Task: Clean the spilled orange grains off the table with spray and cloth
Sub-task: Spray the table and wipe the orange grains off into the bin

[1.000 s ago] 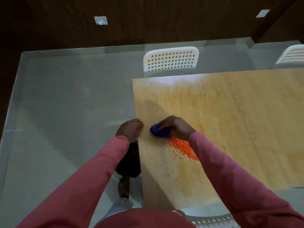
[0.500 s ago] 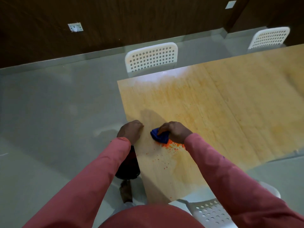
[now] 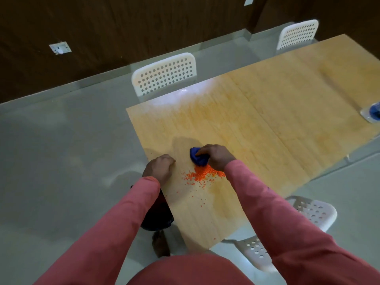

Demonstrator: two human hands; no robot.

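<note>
**A:** Entry, head view. Your right hand (image 3: 216, 156) gripped the blue cloth (image 3: 197, 156), fingers curled over its top, and pressed it down on the wooden table (image 3: 267, 120). Agreed?

**B:** Agreed. The cloth was bunched, not spread flat. It touched the far edge of the orange grains (image 3: 203, 174), which lay in a small heap just on your side of it.

**A:** Spread of the grains?

**B:** Dense heap under your right wrist, a thinner fringe to its left, and single grains scattered toward the table's near corner.

**A:** Your left hand (image 3: 160, 168)?

**B:** It sat at the table's left edge, knuckles up, fingers curled under. Whether it was holding anything there, I cannot tell; the fingertips were hidden. A dark rounded object (image 3: 157, 214) hung below your left forearm, off the table edge; too dark to identify.

**A:** Both hands apart from each other?

**B:** Yes, near but not touching, with bare table between them.

**A:** Spray?

**B:** A clear item with a blue part (image 3: 373, 113) stood at the right edge of the view, on the table, well away from your hands. Cut off by the frame, so I could not confirm what it was.

**A:** Surroundings.

**B:** White perforated chairs: one (image 3: 164, 76) at the far side, one (image 3: 298, 33) farther right, one (image 3: 314, 210) near your right elbow. Both your sleeves were pink-red.
</note>
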